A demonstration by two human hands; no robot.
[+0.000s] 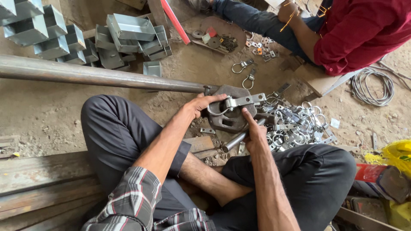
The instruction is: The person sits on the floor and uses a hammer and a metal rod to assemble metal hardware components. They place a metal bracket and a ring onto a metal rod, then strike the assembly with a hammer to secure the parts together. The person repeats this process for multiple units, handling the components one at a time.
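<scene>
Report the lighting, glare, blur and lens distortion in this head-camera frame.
Head view: soft, even daylight with faint shadows; mild glare on the pile of bright metal clamps and the folded steel channels; left hand and right hand on the iron block look sharp; wide-angle lens bends the long pipe slightly.

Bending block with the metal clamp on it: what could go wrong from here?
1. Pinch: the left hand presses the metal clamp onto the bending block while the right hand grips the short steel rod; a slip could likely trap the fingers.
2. The clamp may spring or shift, since only one hand steadies it.
3. The pile of finished clamps lies beside the right hand and could snag it.
</scene>
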